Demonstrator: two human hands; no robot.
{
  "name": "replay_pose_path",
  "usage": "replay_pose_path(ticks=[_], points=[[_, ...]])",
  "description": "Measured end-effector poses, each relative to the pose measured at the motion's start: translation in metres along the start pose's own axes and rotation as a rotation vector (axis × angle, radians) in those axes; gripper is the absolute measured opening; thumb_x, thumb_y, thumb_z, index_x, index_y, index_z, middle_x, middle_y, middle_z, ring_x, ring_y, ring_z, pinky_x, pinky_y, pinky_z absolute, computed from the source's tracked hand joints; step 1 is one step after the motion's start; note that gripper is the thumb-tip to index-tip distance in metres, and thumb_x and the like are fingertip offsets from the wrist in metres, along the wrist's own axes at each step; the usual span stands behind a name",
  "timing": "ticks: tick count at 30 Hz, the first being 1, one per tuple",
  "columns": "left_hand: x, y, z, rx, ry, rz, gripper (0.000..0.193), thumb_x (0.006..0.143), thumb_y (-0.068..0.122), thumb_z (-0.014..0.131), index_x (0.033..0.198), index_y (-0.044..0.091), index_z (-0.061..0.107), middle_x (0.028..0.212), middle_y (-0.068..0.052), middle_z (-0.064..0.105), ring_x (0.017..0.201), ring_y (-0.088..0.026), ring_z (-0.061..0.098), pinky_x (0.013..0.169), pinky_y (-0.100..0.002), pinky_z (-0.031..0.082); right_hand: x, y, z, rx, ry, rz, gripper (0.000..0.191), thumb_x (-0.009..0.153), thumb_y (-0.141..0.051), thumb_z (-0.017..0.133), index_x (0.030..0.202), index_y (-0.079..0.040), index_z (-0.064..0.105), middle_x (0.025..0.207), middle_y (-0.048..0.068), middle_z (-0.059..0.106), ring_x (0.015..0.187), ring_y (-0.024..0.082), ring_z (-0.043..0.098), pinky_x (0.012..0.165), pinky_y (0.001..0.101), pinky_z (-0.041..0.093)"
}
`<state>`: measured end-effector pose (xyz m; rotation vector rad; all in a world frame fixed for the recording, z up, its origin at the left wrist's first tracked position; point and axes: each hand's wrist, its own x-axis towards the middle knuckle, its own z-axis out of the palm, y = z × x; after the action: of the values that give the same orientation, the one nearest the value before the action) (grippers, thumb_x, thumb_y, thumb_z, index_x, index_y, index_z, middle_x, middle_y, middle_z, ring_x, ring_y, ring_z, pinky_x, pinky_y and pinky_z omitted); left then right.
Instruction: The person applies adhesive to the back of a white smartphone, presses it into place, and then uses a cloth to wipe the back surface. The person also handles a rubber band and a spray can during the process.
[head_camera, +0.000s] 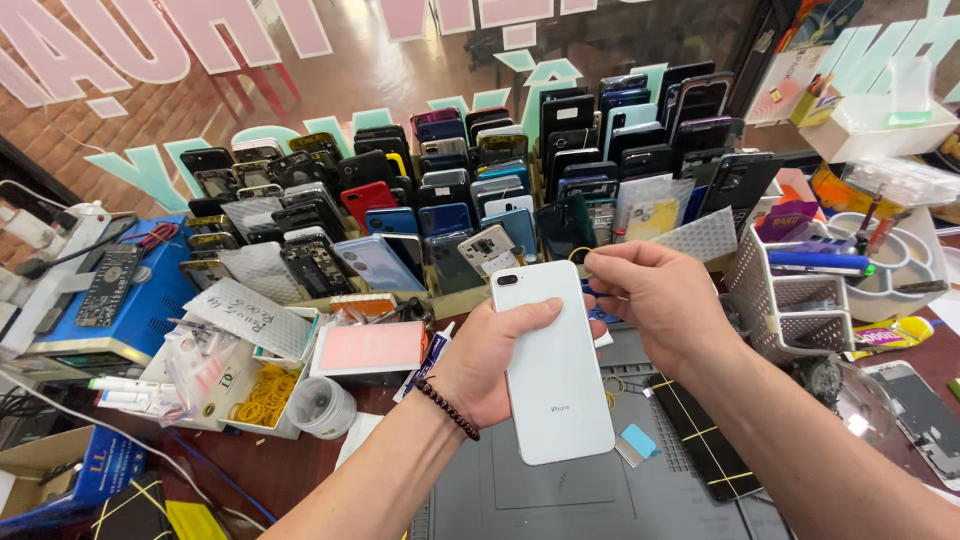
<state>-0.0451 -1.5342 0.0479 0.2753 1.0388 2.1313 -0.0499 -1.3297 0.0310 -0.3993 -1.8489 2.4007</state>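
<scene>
Left hand (480, 365) grips white phone (552, 362) above grey mat (560, 495); right hand (655, 300) pinched shut beside it — phone racks (480, 190) behind, brick floor beyond window.

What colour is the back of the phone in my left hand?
White, seen in the head view: the phone in the left hand has a plain white back.

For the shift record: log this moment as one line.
left hand: holds white phone, back up | right hand: pinched at phone's top edge, contents unclear | under: grey work mat | behind: racks of phones
</scene>
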Motion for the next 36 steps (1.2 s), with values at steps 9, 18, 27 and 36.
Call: replay_pose_path(ticks=[9, 18, 27, 36], points=[[0.002, 0.023, -0.008, -0.014, -0.048, 0.042, 0.053, 0.098, 0.009, 0.059, 0.143, 0.033, 0.046, 0.126, -0.013, 0.068, 0.108, -0.032, 0.071, 0.091, -0.050, 0.061, -0.028, -0.052, 0.044, -0.118, -0.092, -0.020, 0.019, 0.091, -0.013, 0.069, 0.103, 0.001, 0.075, 0.089, 0.007, 0.076, 0.075, 0.014, 0.068, 0.063, 0.0325, 0.054], [0.029, 0.066, -0.076, -0.294, 0.142, 0.062, 0.043, 0.103, 0.022, 0.050, 0.136, -0.005, 0.054, 0.124, -0.021, 0.069, 0.110, -0.036, 0.068, 0.097, -0.055, 0.055, -0.046, -0.040, 0.062, -0.660, -0.214, -0.259, 0.016, 0.094, -0.017, 0.066, 0.098, -0.002, 0.070, 0.083, -0.001, 0.070, 0.074, 0.007, 0.062, 0.065, 0.0254, 0.054], [0.028, 0.069, -0.105, -0.443, 0.344, 0.103, 0.040, 0.102, 0.021, 0.049, 0.134, -0.002, 0.057, 0.131, -0.020, 0.067, 0.123, -0.037, 0.064, 0.108, -0.056, 0.048, -0.073, -0.010, 0.081, -0.681, -0.084, -0.214, 0.018, 0.092, -0.020, 0.068, 0.097, -0.003, 0.070, 0.075, 0.002, 0.068, 0.066, 0.008, 0.058, 0.057, 0.0265, 0.049], [0.010, 0.059, -0.115, -0.445, 0.456, 0.062, 0.038, 0.101, 0.017, 0.046, 0.135, 0.003, 0.052, 0.135, -0.023, 0.064, 0.125, -0.040, 0.062, 0.108, -0.061, 0.046, 0.001, 0.072, -0.014, -0.811, 0.203, 0.141, 0.022, 0.097, -0.019, 0.067, 0.108, -0.002, 0.074, 0.081, 0.013, 0.075, 0.070, 0.023, 0.067, 0.067, 0.0380, 0.056]])
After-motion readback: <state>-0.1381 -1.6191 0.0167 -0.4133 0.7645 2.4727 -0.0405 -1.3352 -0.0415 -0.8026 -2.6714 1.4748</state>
